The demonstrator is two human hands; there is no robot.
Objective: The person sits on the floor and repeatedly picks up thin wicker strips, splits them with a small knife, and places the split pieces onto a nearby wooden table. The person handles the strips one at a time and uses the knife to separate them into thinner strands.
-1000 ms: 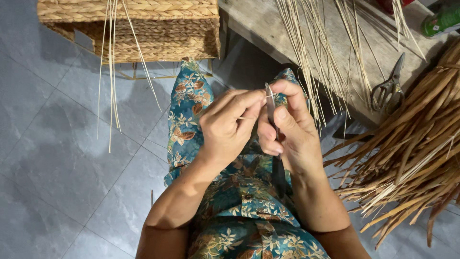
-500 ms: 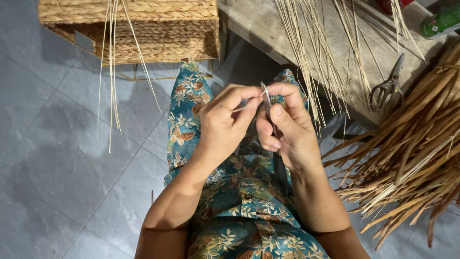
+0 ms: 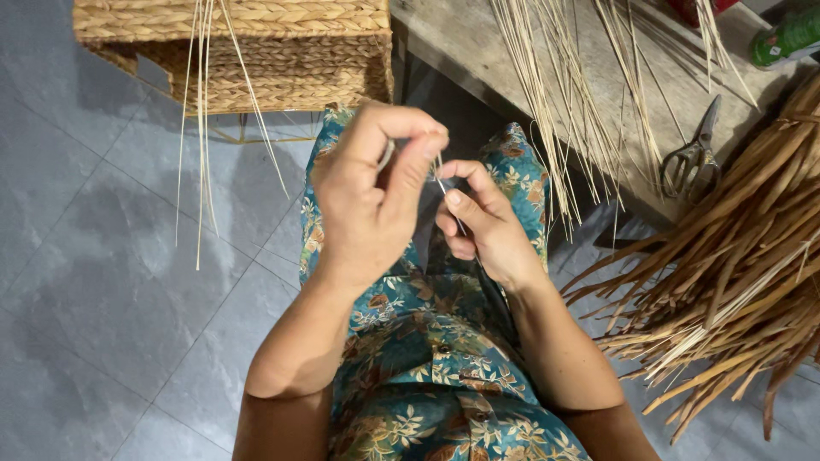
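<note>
My left hand [image 3: 369, 198] is raised over my lap, thumb and forefinger pinched on a thin pale strand [image 3: 386, 155]. My right hand [image 3: 483, 224] sits just to its right, fingers closed on the same thin strand [image 3: 444, 183], which runs between the two hands. Both hands hover above my knees, which are covered in teal flowered cloth [image 3: 436, 341]. What lies under the fingers is hidden.
A woven straw basket [image 3: 256, 51] stands on the grey tiled floor ahead, with long pale strands [image 3: 201, 128] hanging over it. A wooden bench [image 3: 598, 68] carries more strands, scissors [image 3: 690, 154] and a green bottle [image 3: 786, 38]. A heap of dried brown leaves [image 3: 735, 273] lies at right.
My left hand has lifted and pulled to the left, away from the right hand, drawing the strand out between them. The right hand stays lower.
</note>
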